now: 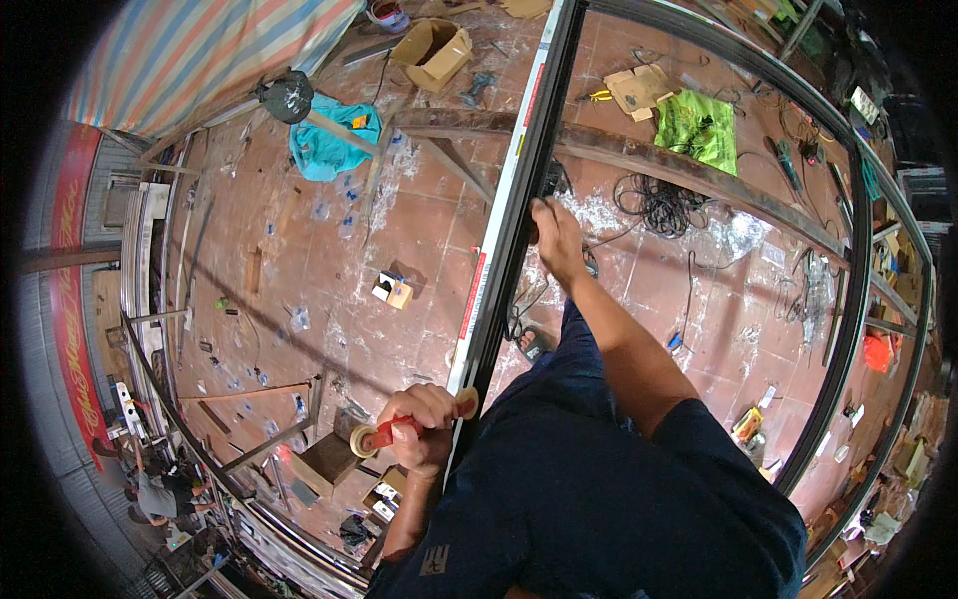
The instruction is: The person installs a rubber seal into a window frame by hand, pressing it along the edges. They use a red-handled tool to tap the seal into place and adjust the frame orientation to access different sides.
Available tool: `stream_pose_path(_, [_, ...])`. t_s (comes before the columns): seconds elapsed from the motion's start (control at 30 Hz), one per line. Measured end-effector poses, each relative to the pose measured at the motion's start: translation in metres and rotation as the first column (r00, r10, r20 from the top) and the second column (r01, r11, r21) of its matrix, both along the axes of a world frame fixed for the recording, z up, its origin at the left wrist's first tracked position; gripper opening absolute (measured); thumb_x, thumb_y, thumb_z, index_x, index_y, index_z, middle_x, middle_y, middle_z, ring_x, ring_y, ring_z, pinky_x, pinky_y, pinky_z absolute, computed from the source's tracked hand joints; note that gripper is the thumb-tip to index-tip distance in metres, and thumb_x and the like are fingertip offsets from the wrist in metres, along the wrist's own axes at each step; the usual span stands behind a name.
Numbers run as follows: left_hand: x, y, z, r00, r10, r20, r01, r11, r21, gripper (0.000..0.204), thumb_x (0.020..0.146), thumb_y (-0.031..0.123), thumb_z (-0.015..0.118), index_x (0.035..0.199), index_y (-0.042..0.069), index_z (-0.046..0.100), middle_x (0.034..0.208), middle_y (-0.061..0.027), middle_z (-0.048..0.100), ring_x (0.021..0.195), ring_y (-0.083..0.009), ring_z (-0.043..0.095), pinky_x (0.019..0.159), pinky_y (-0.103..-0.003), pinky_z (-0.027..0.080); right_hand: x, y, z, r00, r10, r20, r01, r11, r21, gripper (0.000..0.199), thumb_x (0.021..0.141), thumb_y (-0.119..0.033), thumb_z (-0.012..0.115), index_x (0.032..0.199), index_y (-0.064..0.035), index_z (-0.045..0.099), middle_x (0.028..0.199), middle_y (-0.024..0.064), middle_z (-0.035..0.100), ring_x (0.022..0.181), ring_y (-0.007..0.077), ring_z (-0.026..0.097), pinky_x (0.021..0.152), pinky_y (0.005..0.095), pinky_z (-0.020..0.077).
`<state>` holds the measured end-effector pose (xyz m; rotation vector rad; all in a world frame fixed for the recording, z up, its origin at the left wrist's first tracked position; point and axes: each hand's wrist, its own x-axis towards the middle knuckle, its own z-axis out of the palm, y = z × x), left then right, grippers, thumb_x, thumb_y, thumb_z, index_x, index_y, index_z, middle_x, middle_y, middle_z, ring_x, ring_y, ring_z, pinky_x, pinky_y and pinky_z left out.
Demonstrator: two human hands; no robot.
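Long dark aluminium frame bar runs away from the body, from the waist to the far edge of the view, above a red tiled floor. A white protective strip with red marks runs down the bar's left face.

Left hand: fingers curled fully closed round the red handle of a tape dispenser. Its tan roll sits at the left end, and a second tan roll end touches the bar's left face near the body.

Right hand: arm stretched out, fingers wrapped over the bar's right edge at about mid-length, apparently steadying it. Whether the grip is tight I cannot tell.

Judgement on doing this step well: keep the dispenser head flat against the face so the tape lies without wrinkles, and draw it along the bar in line, not across. The right hand should keep the bar from twisting or bowing. Risk: loose black cable and offcuts on the floor under the bar could snag a foot.
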<state>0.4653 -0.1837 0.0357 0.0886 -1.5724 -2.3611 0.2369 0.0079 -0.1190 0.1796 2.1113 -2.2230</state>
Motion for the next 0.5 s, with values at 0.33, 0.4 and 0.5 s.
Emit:
stream_pose_path(0.33, [-0.025, 0.011, 0.007, 0.999, 0.006, 0.054, 0.001, 0.992, -0.126, 0.056, 0.108, 0.059, 0.051, 0.081, 0.010, 0.049, 0.067, -0.0040, 0.046, 0.056, -0.0171, 0.042, 0.056, -0.035, 0.039, -0.053, 0.009, -0.005, 0.998, -0.059, 0.019, 0.058, 0.998, 0.025, 0.043, 0.104, -0.038, 0.053, 0.093, 0.0030, 0.061, 0.073, 0.0159, 0.057, 0.065, 0.0283, 0.058, 0.067, 0.0417, 0.0470])
stream_pose_path(0.4, [-0.030, 0.012, 0.006, 0.998, 0.005, 0.059, 0.002, 0.991, -0.130, 0.057, 0.108, 0.060, 0.051, 0.081, 0.010, 0.049, 0.067, -0.0041, 0.046, 0.056, -0.0170, 0.042, 0.056, -0.035, 0.039, -0.061, 0.008, -0.008, 0.994, -0.107, -0.012, 0.107, 0.993, 0.048, 0.044, 0.104, -0.038, 0.052, 0.095, 0.0044, 0.061, 0.076, 0.0191, 0.058, 0.068, 0.0322, 0.059, 0.069, 0.0436, 0.0477])
stream_pose_path(0.5, [-0.035, 0.012, 0.004, 0.999, 0.003, 0.051, 0.003, 0.994, -0.110, 0.055, 0.107, 0.059, 0.053, 0.081, 0.010, 0.051, 0.067, -0.0051, 0.048, 0.057, -0.0178, 0.044, 0.057, -0.036, 0.042, -0.086, 0.012, -0.014, 0.982, -0.173, -0.071, 0.181, 0.974, 0.138, 0.048, 0.104, -0.039, 0.051, 0.101, 0.0078, 0.063, 0.087, 0.0295, 0.063, 0.081, 0.0433, 0.064, 0.080, 0.0491, 0.0493])
